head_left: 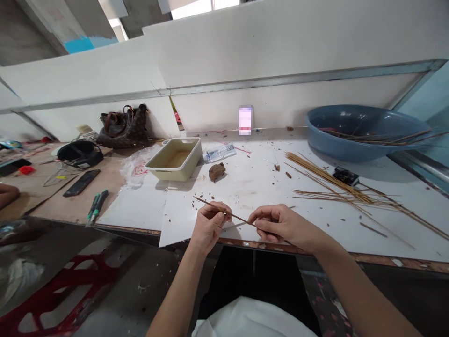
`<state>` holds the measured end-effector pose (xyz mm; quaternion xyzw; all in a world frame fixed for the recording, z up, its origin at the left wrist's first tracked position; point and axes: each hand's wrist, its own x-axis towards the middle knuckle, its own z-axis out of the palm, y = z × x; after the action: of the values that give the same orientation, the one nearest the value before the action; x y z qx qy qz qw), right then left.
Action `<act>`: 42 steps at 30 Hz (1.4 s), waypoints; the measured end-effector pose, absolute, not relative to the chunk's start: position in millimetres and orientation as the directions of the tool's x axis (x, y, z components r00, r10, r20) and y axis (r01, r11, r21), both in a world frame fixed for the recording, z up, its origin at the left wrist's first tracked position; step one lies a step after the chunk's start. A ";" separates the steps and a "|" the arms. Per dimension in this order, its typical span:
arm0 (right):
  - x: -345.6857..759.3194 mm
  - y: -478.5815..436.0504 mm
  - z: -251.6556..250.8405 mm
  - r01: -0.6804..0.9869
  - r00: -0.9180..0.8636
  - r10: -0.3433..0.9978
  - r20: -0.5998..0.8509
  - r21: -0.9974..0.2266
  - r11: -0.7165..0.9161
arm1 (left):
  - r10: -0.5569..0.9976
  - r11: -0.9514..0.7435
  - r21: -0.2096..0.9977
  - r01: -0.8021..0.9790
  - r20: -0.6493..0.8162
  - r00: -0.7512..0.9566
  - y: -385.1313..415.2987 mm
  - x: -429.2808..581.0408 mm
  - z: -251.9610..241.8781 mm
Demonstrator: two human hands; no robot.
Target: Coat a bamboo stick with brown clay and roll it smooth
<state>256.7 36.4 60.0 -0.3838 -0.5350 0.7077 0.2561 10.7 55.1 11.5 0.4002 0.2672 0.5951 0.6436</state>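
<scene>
- Pinching a thin, dark-brown, wood-like stick (242,219) between thumb and fingertips, the left hand (211,223) was nearly closed, with one end of the stick jutting out past it, away from the body.
- Curled more loosely, the right hand (277,224) had its thumb and forefinger on the same stick; how firmly it pressed could not be told.
- Slanting in the air between the two hands, above the near part of the white, smooth-looking work surface (259,187), the stick could have bowed or snapped, I judged, had the hands twisted against each other.
- Uneven pressure from the left fingertips could have let it roll or slip; a dropped stick might have gone over the table's edge, which ran just below both hands.
- Small brown crumbs (201,202) lay just beyond the left hand; picked up on the fingers, they could have roughened the stick's surface.
- Farther beyond the left hand sat a rough, brown, clay-like lump (217,172), which a careless forward reach could have knocked.
- To the right of the right hand, loose, thin, tan sticks (322,173) lay fanned and crossing, so a sideways sweep of that forearm might have scattered them.
</scene>
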 end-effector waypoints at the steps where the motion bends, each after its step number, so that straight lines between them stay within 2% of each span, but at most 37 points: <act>1: 256.9 36.0 60.0 0.038 -0.580 0.766 -0.279 -0.948 -0.316 | 0.979 -0.024 0.833 -0.552 0.131 0.154 54.3 10.1 11.4; 11: 255.1 33.1 68.3 0.082 -0.611 0.728 -0.312 -0.939 -0.333 | 0.995 0.042 0.836 -0.547 0.018 0.103 52.0 13.4 14.8; 18: 253.8 33.3 70.7 0.082 -0.592 0.738 -0.324 -0.935 -0.345 | 0.994 -0.046 0.859 -0.510 0.092 0.064 50.3 15.6 18.5; 23: 254.7 33.5 67.4 0.099 -0.590 0.744 -0.313 -0.943 -0.319 | 0.998 -0.038 0.872 -0.488 0.053 0.017 46.2 20.1 19.2; 30: 253.6 33.8 58.9 0.119 -0.585 0.758 -0.289 -0.955 -0.272 | 0.993 -0.108 0.882 -0.459 0.079 -0.083 43.8 26.7 19.6; 37: 254.1 33.1 59.7 0.121 -0.575 0.773 -0.269 -0.962 -0.245 | 0.991 -0.112 0.884 -0.455 0.067 -0.114 44.5 27.3 17.5; 42: 257.6 32.5 60.4 0.193 -0.542 0.803 -0.247 -0.967 -0.167 | 0.989 -0.083 0.923 -0.376 0.031 -0.141 46.3 24.6 14.9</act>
<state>257.6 32.5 60.4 -0.4150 -0.6001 0.6411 0.2379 24.6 46.3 14.9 0.3735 0.4107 0.6340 0.5383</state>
